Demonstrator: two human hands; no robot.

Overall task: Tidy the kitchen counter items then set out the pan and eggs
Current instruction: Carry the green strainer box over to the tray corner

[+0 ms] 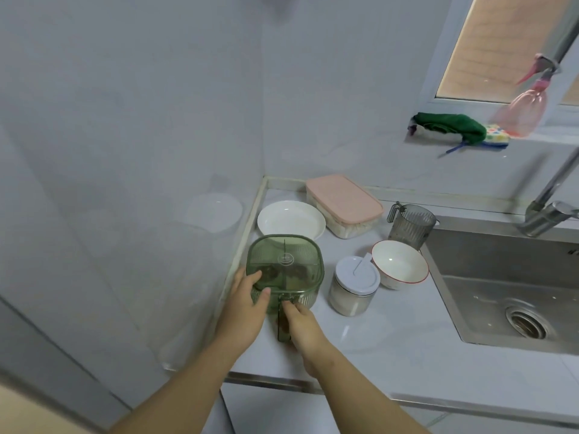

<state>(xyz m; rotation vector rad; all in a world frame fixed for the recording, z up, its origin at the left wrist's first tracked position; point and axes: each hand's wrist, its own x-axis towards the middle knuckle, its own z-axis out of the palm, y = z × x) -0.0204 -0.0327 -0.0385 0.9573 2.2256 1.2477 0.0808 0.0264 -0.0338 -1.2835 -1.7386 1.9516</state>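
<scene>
Step in hand, at a guess: shifting the green container (284, 270) as part of the tidy-up. No pan or eggs in view, so second half of the task not yet begun.

Hands: apart, both clamped on the container. Left hand (247, 303) cupping the 9 o'clock corner, fingers over the lid edge, thumb on the front wall. Right hand (302, 324) pinching the top of the handle (283, 327) at the container's 6 o'clock, just under the lid rim.

Location: 9 o'clock end of the table (391, 333), just beside the wall (156, 183). Cannot tell whether base touching the table or just off it.

Neighbours, from the container:
- white plate (291, 219) at 12 o'clock, very near
- pink-lidded box (344, 198) at 1 o'clock
- grey jug (410, 225) at 2 o'clock
- white-lidded jar (355, 285) at 3 o'clock, just beside
- red-rimmed bowl (399, 266) beyond the jar
- sink (501, 277) further out at 3 o'clock

Doing it well:
- Take the weight on the handle; use left hand only to steady. Avoid lifting by the lid, fit unknown.
- Hold level to stop the dark contents sliding between the divided sections.
- Lift straight up before any sideways travel: tall jar at 3 o'clock, likely tippable.
- Avoid pushing toward 12 o'clock, plate rim in the way.
- Set down flat, handle toward 6 o'clock for an easy regrasp.

Risk: probably light, smooth plastic, slippery if wet. Firm grip, slow move.
</scene>
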